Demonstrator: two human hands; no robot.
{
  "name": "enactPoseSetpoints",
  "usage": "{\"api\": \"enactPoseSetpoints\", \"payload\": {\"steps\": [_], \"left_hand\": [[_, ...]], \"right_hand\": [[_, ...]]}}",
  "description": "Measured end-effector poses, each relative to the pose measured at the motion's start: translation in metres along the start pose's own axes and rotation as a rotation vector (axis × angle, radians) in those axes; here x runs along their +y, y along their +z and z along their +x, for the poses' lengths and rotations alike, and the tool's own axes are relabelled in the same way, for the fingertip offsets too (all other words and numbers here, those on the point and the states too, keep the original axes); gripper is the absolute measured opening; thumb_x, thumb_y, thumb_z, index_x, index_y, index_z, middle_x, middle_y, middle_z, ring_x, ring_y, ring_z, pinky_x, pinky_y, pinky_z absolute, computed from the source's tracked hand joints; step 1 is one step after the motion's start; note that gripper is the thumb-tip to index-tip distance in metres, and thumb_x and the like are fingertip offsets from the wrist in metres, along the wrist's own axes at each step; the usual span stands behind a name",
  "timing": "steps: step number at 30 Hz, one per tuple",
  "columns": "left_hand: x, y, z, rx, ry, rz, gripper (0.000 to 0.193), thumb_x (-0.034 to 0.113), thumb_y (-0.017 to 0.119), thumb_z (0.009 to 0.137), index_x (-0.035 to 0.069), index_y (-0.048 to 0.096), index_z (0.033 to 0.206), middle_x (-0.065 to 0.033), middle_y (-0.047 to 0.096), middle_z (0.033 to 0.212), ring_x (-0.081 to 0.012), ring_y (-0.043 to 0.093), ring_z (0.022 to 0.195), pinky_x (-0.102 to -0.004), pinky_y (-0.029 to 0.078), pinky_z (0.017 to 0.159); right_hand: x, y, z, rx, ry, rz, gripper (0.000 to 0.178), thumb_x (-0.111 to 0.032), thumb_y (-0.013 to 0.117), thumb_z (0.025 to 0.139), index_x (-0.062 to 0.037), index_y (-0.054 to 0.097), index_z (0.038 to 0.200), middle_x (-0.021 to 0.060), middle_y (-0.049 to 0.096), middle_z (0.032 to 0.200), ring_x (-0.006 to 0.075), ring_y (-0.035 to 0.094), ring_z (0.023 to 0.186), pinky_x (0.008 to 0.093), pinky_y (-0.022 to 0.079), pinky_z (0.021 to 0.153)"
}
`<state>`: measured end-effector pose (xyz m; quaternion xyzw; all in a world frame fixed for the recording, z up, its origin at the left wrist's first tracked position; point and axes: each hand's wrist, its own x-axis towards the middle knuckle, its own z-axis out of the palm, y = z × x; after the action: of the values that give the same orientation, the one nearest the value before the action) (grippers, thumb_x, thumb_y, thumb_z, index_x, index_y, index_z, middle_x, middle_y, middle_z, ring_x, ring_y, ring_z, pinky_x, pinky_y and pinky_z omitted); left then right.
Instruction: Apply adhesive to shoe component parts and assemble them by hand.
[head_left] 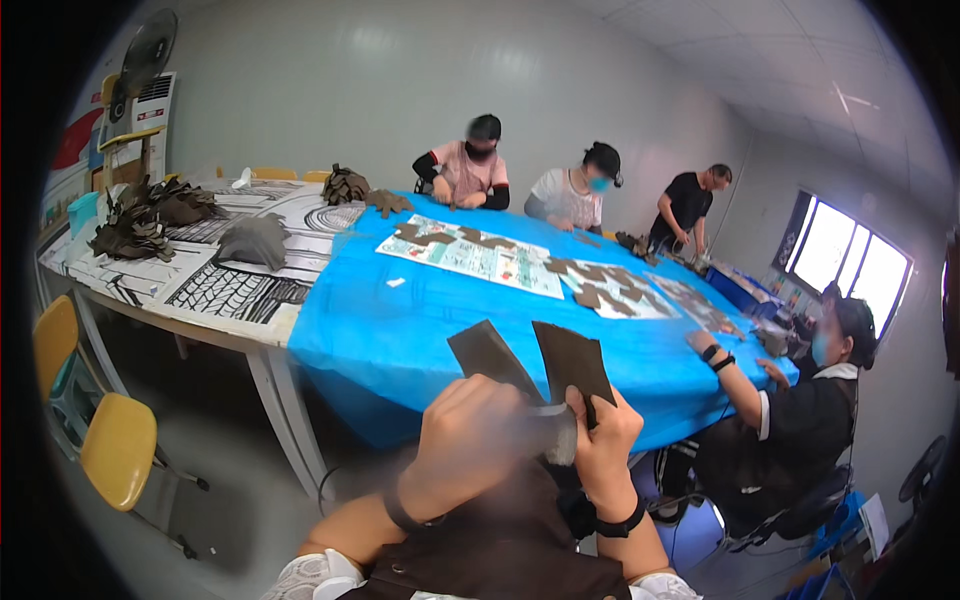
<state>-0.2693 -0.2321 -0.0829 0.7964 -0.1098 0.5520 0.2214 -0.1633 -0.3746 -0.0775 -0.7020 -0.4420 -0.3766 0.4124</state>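
Observation:
In front of my body my two hands are close together. My right hand pinches a dark brown flat strip that stands upright, thumb against its lower part. My left hand is curled closed and a little blurred; what lies in its fingers is hidden. A second dark brown flat piece slants up from behind the left knuckles. Between the hands shows a grey rounded end of something I cannot make out.
A blue-covered table lies ahead, bearing printed sheets with brown cut pieces. At left, a patterned table carries brown piles. Several co-workers surround the blue table, one seated close at right. A yellow chair stands left.

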Motion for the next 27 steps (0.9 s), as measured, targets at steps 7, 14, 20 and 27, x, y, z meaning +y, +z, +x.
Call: {"api": "enactPoseSetpoints", "payload": {"steps": [7, 14, 20, 27], "left_hand": [[0.004, 0.043, -0.024, 0.215, -0.198, -0.113, 0.032, -0.003, 0.080, 0.068, 0.001, 0.063, 0.094, -0.0115, 0.066, 0.091, -0.0279, 0.062, 0.085, -0.0341, 0.051, 0.073], [-0.015, 0.040, -0.035, 0.203, -0.297, -0.258, 0.026, 0.004, 0.086, 0.069, 0.005, 0.067, 0.087, -0.0073, 0.066, 0.089, -0.0250, 0.060, 0.086, -0.0323, 0.050, 0.074], [-0.019, 0.035, -0.044, 0.065, -0.131, -0.183, 0.026, 0.003, 0.086, 0.067, 0.005, 0.066, 0.084, -0.0061, 0.067, 0.084, -0.0244, 0.061, 0.085, -0.0336, 0.049, 0.074], [-0.017, 0.027, -0.049, -0.041, -0.312, -0.364, 0.026, 0.009, 0.084, 0.075, -0.002, 0.063, 0.086, -0.0077, 0.064, 0.079, -0.0138, 0.060, 0.066, -0.0248, 0.046, 0.058]], "right_hand": [[0.013, 0.016, -0.022, 0.002, 0.135, 0.002, 0.038, -0.019, 0.068, 0.091, 0.0021, 0.048, 0.067, 0.0178, 0.047, 0.061, 0.0329, 0.042, 0.051, 0.0401, 0.033, 0.049], [0.025, 0.026, -0.041, -0.142, 0.639, 0.596, 0.046, -0.022, 0.073, 0.088, -0.0023, 0.038, 0.064, 0.0001, 0.034, 0.059, 0.0074, 0.030, 0.061, 0.0324, 0.025, 0.049], [0.043, 0.004, -0.050, -0.477, 0.564, 0.634, 0.016, -0.011, 0.073, 0.080, -0.0009, 0.062, 0.085, 0.0016, 0.044, 0.069, 0.0123, 0.040, 0.070, 0.0314, 0.032, 0.060], [0.048, 0.015, -0.061, -0.174, -0.092, 0.357, 0.013, -0.008, 0.068, 0.072, -0.0012, 0.066, 0.083, 0.0085, 0.057, 0.073, 0.0155, 0.053, 0.065, 0.0355, 0.037, 0.054]]}}
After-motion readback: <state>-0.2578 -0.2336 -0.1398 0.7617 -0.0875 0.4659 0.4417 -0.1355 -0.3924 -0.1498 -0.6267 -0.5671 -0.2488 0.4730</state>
